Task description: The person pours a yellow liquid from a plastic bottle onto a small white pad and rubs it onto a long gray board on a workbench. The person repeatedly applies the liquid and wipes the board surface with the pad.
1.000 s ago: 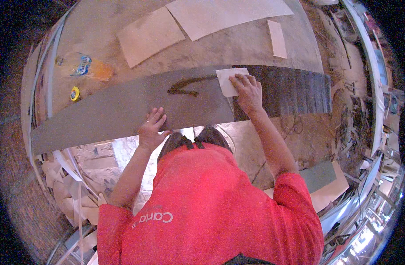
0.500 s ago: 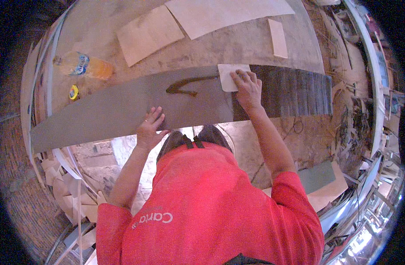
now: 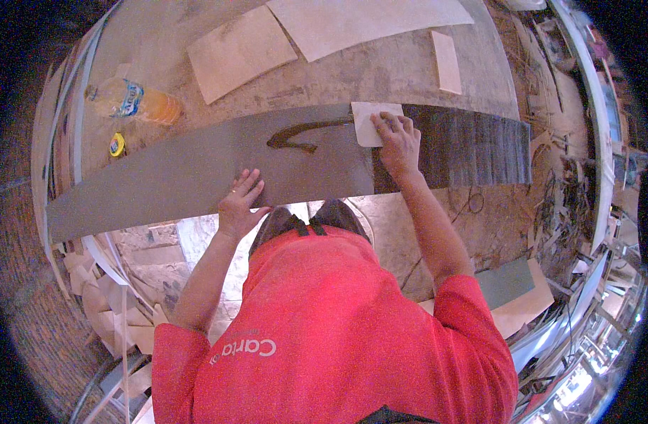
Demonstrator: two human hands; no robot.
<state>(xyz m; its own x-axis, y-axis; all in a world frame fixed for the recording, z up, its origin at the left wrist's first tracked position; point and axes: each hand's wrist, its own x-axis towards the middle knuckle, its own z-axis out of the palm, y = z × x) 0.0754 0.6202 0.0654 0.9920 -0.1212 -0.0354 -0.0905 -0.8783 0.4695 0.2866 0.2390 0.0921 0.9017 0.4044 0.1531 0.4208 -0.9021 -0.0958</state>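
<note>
A long grey panel [image 3: 196,166] lies across the table in front of me. Its right part carries a dark, wet-looking film [image 3: 472,145], and a hooked streak of brown liquid [image 3: 293,136] runs leftward from the spreader. My right hand [image 3: 400,145] grips a thin white flat spreader [image 3: 366,121], laid on the panel at the border between the dark film and the bare grey. My left hand [image 3: 241,201] rests at the panel's near edge, fingers stretched out on its surface and thumb apart, holding nothing.
Beyond the panel's left part lie a bottle of orange liquid [image 3: 143,101] and a small yellow round thing [image 3: 117,145]. Pale sheets [image 3: 240,53] and a narrow strip [image 3: 446,62] lie on the table's far side. Offcuts and scraps [image 3: 557,205] pile up at the right.
Hardly anything differs. The spreader and my right hand sit very slightly farther right; my left hand stays in place on the panel.
</note>
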